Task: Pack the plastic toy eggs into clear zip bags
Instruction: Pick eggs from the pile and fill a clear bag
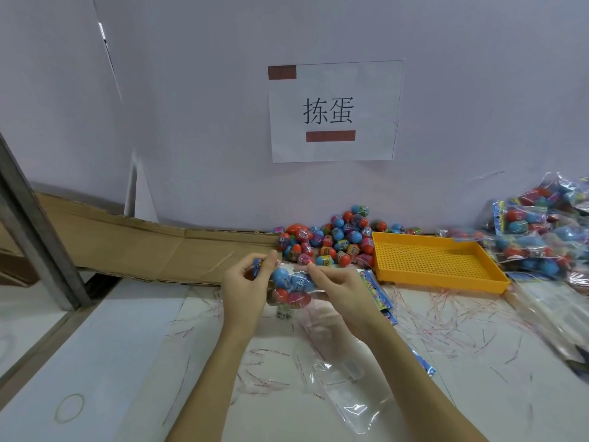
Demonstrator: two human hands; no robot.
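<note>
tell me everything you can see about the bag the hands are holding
The clear zip bag is thin, glossy, see-through plastic, held up above the white table and lying roughly sideways. Inside are plastic toy eggs: blue ones above, red and pink ones below. A printed blue header strip shows at its left end. The left hand pinches that end, and the right hand grips the bag's top edge further right. Whether it is sealed cannot be told.

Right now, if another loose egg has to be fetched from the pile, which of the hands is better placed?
Probably the right hand. The loose eggs lie just beyond it, beside the yellow tray. The left hand pinches the bag by its blue top, farther from the pile, so it could hold on.
</note>
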